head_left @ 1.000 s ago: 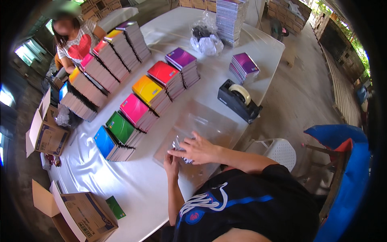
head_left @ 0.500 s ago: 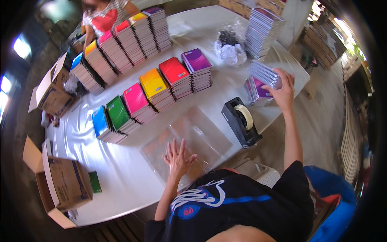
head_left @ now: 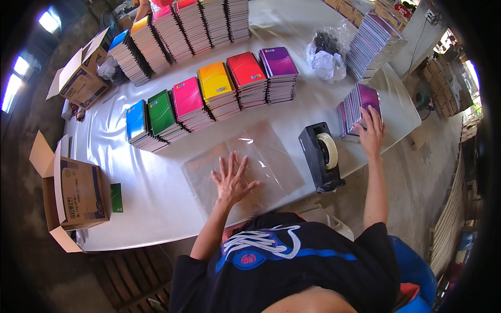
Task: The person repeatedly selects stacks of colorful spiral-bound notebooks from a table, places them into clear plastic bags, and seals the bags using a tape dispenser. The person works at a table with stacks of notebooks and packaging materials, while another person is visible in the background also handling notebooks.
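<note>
Flat on a sheaf of clear plastic bags (head_left: 284, 172), my left hand (head_left: 231, 180) lies with its fingers spread. My right hand (head_left: 371, 131) rests on the near side of a short stack of purple spiral notebooks (head_left: 350, 110) at the right, its fingers stretched over the top cover and holding nothing lifted. Between my hands stands a black tape dispenser (head_left: 312, 156) with a roll of pale tape. Beyond the bags runs a row of notebook stacks: blue (head_left: 136, 118), green (head_left: 161, 111), pink (head_left: 187, 98), yellow (head_left: 214, 80), red (head_left: 246, 68) and purple (head_left: 279, 62).
Taller notebook stacks (head_left: 169, 39) form a back row, with another person's arm behind them. A tall spiral-bound stack (head_left: 374, 44) and a crumpled plastic bag (head_left: 327, 60) stand at the back right. Open cartons (head_left: 83, 190) sit at the left beside a green card (head_left: 116, 198).
My right hand has lowered its bundle of notebooks onto the purple stack and loosened its fingers. My left hand stays flat on the bags. The view has shifted.
</note>
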A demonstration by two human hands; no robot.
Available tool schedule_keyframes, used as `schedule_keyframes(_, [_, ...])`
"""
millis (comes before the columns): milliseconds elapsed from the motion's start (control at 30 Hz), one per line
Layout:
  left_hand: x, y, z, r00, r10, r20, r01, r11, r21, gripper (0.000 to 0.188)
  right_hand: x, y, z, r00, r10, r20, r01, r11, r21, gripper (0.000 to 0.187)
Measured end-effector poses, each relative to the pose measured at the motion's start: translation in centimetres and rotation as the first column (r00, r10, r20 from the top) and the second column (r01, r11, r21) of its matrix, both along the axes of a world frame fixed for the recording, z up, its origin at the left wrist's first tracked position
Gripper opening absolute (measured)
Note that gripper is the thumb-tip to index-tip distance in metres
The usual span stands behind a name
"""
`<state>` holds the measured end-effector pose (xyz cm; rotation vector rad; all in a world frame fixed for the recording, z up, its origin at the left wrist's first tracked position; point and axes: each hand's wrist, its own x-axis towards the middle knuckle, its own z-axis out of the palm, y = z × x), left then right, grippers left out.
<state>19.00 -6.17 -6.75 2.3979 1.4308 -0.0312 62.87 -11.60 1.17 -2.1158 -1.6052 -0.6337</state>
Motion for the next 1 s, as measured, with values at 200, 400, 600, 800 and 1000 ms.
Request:
schedule_keyframes(200, [-1.5, -0.5, 2.1, 0.999, -0.044, 0.015, 0.043, 0.999, 0.03, 0.077, -6.6, -5.4, 2.5, 0.917, 0.267, -0.297, -0.163, 0.929, 0.333, 0.069])
schedule_keyframes(400, [1.6, 0.6, -1.8, 0.904, -0.325, 0.277, 0.317, 0.945, 0.077, 0.07, -15.1, -15.3, -5.4, 0.595, 0.14, -0.791, -0.056, 0.99, 0.132, 0.088])
schedule_keyframes(600, [3.4, 2.8, 1.9, 0.959, -0.28, 0.038, 0.28, 0.96, 0.0, 0.11, -15.2, -13.7, -7.2, 0.385, 0.036, -0.922, 0.122, 0.988, 0.09, 0.072])
schedule_keyframes(800, [6.5, 4.3, 2.8, 0.905, -0.339, -0.259, 0.289, 0.934, -0.212, 0.128, -13.7, -11.9, -5.3, 0.46, 0.158, -0.874, -0.032, 0.986, 0.161, 0.055])
schedule_keyframes(1000, [7.9, 3.9, 3.7, 0.865, -0.342, -0.366, 0.245, 0.926, -0.286, 0.132, -17.5, -6.9, -2.0, 0.555, 0.091, -0.827, 0.065, 0.986, 0.152, 0.046])
